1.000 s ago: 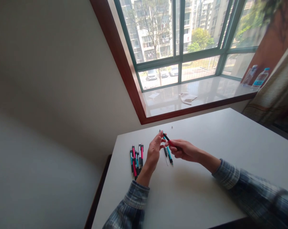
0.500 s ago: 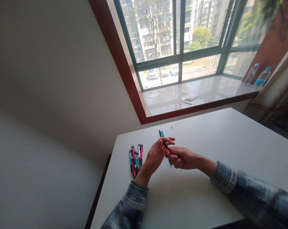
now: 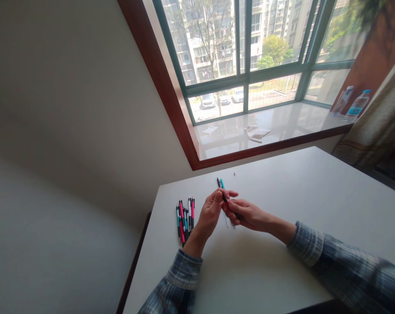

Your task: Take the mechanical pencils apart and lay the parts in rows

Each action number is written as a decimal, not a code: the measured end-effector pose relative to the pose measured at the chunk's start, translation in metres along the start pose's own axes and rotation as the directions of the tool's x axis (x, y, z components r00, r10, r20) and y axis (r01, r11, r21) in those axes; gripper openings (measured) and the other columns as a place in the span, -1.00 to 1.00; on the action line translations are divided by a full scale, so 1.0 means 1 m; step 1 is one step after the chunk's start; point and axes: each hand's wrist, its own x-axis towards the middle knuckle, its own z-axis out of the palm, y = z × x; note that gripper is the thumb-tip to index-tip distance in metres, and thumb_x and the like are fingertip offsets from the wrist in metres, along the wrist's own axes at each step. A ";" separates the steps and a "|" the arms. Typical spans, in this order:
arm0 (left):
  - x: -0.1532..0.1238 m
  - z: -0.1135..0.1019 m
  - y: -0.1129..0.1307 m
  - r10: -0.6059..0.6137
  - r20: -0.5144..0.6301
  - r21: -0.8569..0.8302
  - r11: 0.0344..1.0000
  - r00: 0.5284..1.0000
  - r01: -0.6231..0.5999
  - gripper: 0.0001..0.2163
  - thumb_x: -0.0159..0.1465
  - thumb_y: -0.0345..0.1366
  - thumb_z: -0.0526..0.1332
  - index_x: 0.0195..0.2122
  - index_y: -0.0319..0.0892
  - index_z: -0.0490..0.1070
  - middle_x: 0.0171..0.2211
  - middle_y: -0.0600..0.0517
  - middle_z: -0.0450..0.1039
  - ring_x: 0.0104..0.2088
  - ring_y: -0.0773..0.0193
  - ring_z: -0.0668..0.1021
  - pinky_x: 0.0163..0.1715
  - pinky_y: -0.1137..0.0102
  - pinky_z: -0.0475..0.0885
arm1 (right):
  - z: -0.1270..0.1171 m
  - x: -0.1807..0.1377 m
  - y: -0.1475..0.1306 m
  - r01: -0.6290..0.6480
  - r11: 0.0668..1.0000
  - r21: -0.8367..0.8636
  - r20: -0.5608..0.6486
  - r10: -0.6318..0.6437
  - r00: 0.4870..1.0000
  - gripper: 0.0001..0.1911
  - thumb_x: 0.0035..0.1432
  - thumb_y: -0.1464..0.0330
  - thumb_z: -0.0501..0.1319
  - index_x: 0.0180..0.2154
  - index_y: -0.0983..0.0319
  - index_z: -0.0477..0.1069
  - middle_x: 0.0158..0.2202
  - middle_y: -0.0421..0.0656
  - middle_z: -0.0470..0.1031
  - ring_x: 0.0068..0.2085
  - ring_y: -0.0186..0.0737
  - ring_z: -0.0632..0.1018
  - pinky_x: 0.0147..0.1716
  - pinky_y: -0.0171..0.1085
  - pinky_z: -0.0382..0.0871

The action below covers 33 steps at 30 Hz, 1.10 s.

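Observation:
Both my hands meet over the white table, around one red-and-black pen (image 3: 224, 198). My left hand (image 3: 211, 212) pinches its black end between thumb and fingers, with some fingertips stretched out beyond. Closed on the red part is my right hand (image 3: 249, 214), which hides much of the barrel. Under and behind the hands lie a black pen part (image 3: 218, 182) and a teal pen part (image 3: 222, 183), partly covered. A thin white stick (image 3: 226, 221) shows below the fingers. Left of my left wrist lies a group of several pens (image 3: 185, 220) in red, teal and white with black grips.
The white table (image 3: 282, 187) runs up to the window wall, with a tiny grey piece (image 3: 234, 174) near its far edge. On the sill are a crumpled cloth (image 3: 256, 133), a paper (image 3: 210, 130) and two plastic bottles (image 3: 357, 106). A curtain (image 3: 374, 122) hangs at right.
My right hand has moved slightly up and left along the pen, so less of its red part shows. My left hand keeps its pinch at the black end.

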 end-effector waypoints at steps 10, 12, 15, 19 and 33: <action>0.002 0.006 0.000 0.022 -0.018 0.020 1.000 1.000 -0.022 -0.60 0.39 0.12 0.16 -0.26 -0.18 0.34 0.03 -0.17 0.58 -0.64 0.34 0.55 -0.73 0.38 0.50 | -0.005 0.002 0.001 0.097 0.971 -0.217 -0.069 -0.114 0.991 -0.54 0.31 -0.01 0.28 -0.32 0.28 0.43 -0.48 -0.22 0.42 -0.49 -0.36 0.44 -0.48 -0.35 0.27; 0.002 0.009 0.000 0.038 -0.031 0.031 0.999 0.999 -0.037 -0.61 0.39 0.10 0.17 -0.28 -0.18 0.34 0.02 -0.17 0.59 -0.64 0.34 0.55 -0.71 0.37 0.50 | -0.003 0.001 -0.002 0.136 0.944 -0.300 -0.070 -0.164 0.984 -0.54 0.30 0.00 0.29 -0.35 0.27 0.42 -0.48 -0.20 0.45 -0.48 -0.34 0.45 -0.45 -0.33 0.29; 0.001 0.013 0.000 0.054 -0.074 0.048 0.998 0.996 -0.051 -0.61 0.39 0.08 0.19 -0.31 -0.18 0.35 -0.02 -0.16 0.61 -0.63 0.35 0.54 -0.70 0.41 0.46 | 0.000 0.000 -0.007 0.197 0.888 -0.415 -0.044 -0.236 0.971 -0.55 0.30 0.02 0.30 -0.39 0.27 0.43 -0.48 -0.16 0.50 -0.46 -0.32 0.45 -0.40 -0.31 0.31; 0.002 0.014 0.003 0.018 -0.102 0.015 1.000 0.995 -0.017 -0.62 0.39 0.07 0.20 -0.22 -0.19 0.48 0.01 -0.17 0.62 -0.49 0.31 0.61 -0.50 0.39 0.54 | 0.004 0.001 -0.005 0.174 0.920 -0.350 -0.047 -0.203 0.978 -0.54 0.35 0.01 0.23 -0.38 0.27 0.44 -0.48 -0.15 0.51 -0.49 -0.33 0.44 -0.47 -0.31 0.26; 0.004 0.001 0.004 0.018 -0.176 -0.021 1.000 0.984 -0.022 -0.75 0.17 -0.17 0.49 -0.26 -0.18 0.54 -0.25 0.00 0.55 -0.30 0.29 0.54 -0.20 0.36 0.46 | 0.004 -0.001 -0.011 0.150 0.930 -0.335 -0.140 -0.206 0.968 -0.65 0.18 0.11 0.43 -0.28 0.27 0.47 -0.46 -0.22 0.47 -0.44 -0.32 0.45 -0.38 -0.30 0.29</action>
